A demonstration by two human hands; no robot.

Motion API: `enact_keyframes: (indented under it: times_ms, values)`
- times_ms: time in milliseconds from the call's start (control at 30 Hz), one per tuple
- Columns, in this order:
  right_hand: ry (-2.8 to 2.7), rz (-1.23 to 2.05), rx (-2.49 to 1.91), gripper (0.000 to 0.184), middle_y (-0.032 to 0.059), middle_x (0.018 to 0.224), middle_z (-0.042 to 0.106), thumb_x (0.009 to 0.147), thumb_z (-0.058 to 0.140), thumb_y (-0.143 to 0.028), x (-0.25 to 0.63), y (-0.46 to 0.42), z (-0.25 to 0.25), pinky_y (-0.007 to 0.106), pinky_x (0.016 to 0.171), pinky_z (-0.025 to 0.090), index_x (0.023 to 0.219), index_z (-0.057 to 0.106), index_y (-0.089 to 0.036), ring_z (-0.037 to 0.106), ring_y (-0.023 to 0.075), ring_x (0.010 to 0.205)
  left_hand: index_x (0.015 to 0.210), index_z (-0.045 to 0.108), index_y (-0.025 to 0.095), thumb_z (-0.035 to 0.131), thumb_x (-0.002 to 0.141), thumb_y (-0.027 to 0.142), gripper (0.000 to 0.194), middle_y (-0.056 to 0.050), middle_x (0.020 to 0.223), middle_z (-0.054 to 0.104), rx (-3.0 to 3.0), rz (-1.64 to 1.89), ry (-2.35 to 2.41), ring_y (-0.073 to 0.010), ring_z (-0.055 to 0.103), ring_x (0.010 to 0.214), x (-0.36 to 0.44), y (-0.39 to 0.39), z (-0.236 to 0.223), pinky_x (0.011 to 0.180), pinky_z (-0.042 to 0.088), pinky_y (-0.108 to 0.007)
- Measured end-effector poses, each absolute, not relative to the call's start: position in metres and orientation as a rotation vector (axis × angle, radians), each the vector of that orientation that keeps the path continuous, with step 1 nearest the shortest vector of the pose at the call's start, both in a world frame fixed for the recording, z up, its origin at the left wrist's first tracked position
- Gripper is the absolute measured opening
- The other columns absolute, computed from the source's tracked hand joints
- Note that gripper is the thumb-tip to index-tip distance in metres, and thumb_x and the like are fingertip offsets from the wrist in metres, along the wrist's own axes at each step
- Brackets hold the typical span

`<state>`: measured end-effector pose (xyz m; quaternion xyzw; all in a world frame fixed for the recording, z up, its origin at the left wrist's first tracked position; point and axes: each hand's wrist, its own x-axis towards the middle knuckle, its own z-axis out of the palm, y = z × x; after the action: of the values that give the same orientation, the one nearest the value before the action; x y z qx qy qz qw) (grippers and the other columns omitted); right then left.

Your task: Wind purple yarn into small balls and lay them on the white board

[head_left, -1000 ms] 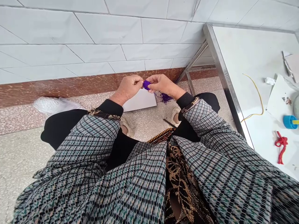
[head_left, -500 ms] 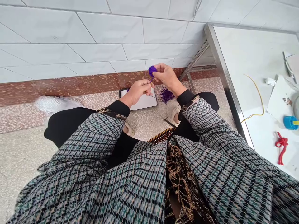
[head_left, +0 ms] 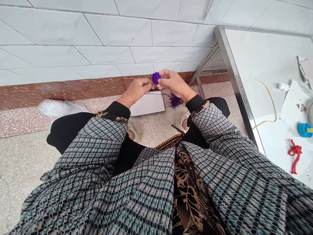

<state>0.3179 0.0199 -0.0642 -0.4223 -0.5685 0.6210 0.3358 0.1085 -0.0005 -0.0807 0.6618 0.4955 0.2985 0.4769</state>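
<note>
Fingers of the right hand (head_left: 173,83) clamp a purple yarn ball (head_left: 156,78) in mid-air; those of the left hand (head_left: 137,90) are together just beside it. Below are a white board (head_left: 149,105) and purple strands (head_left: 175,100); rightward, a red cord (head_left: 295,150) on the bench (head_left: 249,55).

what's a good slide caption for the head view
Right hand pinching a purple yarn ball beside the left hand, above a terrazzo floor.
</note>
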Motion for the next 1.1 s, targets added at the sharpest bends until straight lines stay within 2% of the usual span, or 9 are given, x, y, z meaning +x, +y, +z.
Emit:
enact_keyframes:
  times_ms: [100, 167, 300, 400, 600, 767, 900, 1033, 1100]
  values:
    - [-1.476, 1.415, -1.275, 0.024, -0.0040, 0.090, 0.064, 0.107, 0.077, -0.013, 0.320, 0.027, -0.065, 0.026, 0.088, 0.062, 0.107, 0.055, -0.022, 0.070, 0.0131, 0.084, 0.080, 0.072, 0.018, 0.068, 0.096, 0.017, 0.017, -0.001, 0.069, 0.062, 1.643, 0.541, 1.104, -0.0138, 0.056, 0.063, 0.116, -0.008, -0.078, 0.069, 0.047, -0.026]
    - [-1.663, 1.305, -1.399, 0.025, -0.0029, 0.089, 0.065, 0.099, 0.077, -0.004, 0.323, 0.026, -0.065, 0.029, 0.091, 0.062, 0.103, 0.058, -0.021, 0.070, 0.0160, 0.088, 0.080, 0.074, 0.017, 0.069, 0.095, 0.017, 0.016, -0.001, 0.070, 0.063, 1.669, 0.521, 1.060, -0.0137, 0.056, 0.063, 0.114, -0.010, -0.072, 0.070, 0.048, -0.026]
    - [-1.943, 1.592, -1.149, 0.028, -0.0019, 0.084, 0.068, 0.089, 0.086, -0.002, 0.328, 0.018, -0.061, 0.025, 0.082, 0.060, 0.094, 0.064, -0.017, 0.066, 0.0140, 0.079, 0.077, 0.071, 0.017, 0.068, 0.093, 0.016, 0.017, -0.001, 0.067, 0.060, 1.651, 0.652, 1.089, -0.0143, 0.051, 0.062, 0.098, -0.004, -0.063, 0.067, 0.044, -0.028]
    - [-1.642, 1.838, -0.920, 0.032, -0.0038, 0.082, 0.068, 0.096, 0.092, -0.013, 0.329, 0.014, -0.052, 0.021, 0.073, 0.060, 0.097, 0.060, -0.019, 0.064, 0.0102, 0.070, 0.076, 0.069, 0.018, 0.068, 0.094, 0.018, 0.018, -0.001, 0.065, 0.057, 1.580, 0.718, 1.085, -0.0150, 0.051, 0.062, 0.093, 0.001, -0.065, 0.067, 0.044, -0.028]
    - [-1.251, 1.617, -1.142, 0.025, -0.0040, 0.087, 0.067, 0.115, 0.076, -0.017, 0.323, 0.017, -0.039, 0.021, 0.082, 0.064, 0.105, 0.055, -0.024, 0.068, 0.0118, 0.080, 0.076, 0.071, 0.019, 0.069, 0.090, 0.025, 0.015, -0.003, 0.070, 0.064, 1.643, 0.494, 0.960, -0.0151, 0.056, 0.064, 0.113, -0.014, -0.067, 0.070, 0.050, -0.028]
    - [-1.864, 1.483, -1.362, 0.031, -0.0028, 0.081, 0.066, 0.089, 0.082, 0.004, 0.328, 0.015, -0.051, 0.027, 0.082, 0.060, 0.093, 0.062, -0.019, 0.065, 0.0160, 0.080, 0.076, 0.075, 0.019, 0.067, 0.090, 0.022, 0.017, -0.003, 0.071, 0.066, 1.744, 0.565, 1.060, -0.0174, 0.058, 0.069, 0.106, -0.017, -0.049, 0.074, 0.048, -0.031]
    - [-1.815, 1.804, -0.998, 0.028, -0.0029, 0.082, 0.068, 0.093, 0.088, -0.009, 0.330, 0.011, -0.048, 0.023, 0.072, 0.058, 0.097, 0.062, -0.020, 0.062, 0.0117, 0.071, 0.073, 0.070, 0.019, 0.066, 0.092, 0.017, 0.020, -0.003, 0.068, 0.063, 1.700, 0.683, 1.184, -0.0178, 0.054, 0.066, 0.095, -0.009, -0.046, 0.072, 0.046, -0.032]
    - [-1.481, 1.630, -1.067, 0.036, -0.0023, 0.090, 0.067, 0.101, 0.092, -0.027, 0.327, 0.016, -0.041, 0.024, 0.079, 0.064, 0.103, 0.056, -0.024, 0.067, 0.0139, 0.079, 0.073, 0.073, 0.019, 0.069, 0.089, 0.020, 0.016, -0.004, 0.071, 0.066, 1.626, 0.615, 1.101, -0.0161, 0.056, 0.065, 0.103, -0.012, -0.055, 0.070, 0.051, -0.030]
    - [-1.467, 1.496, -1.213, 0.031, -0.0019, 0.090, 0.066, 0.104, 0.087, -0.023, 0.326, 0.019, -0.042, 0.026, 0.083, 0.065, 0.104, 0.056, -0.025, 0.069, 0.0158, 0.085, 0.072, 0.075, 0.020, 0.070, 0.087, 0.023, 0.016, -0.005, 0.071, 0.068, 1.628, 0.489, 0.980, -0.0160, 0.058, 0.065, 0.108, -0.016, -0.058, 0.069, 0.052, -0.029]
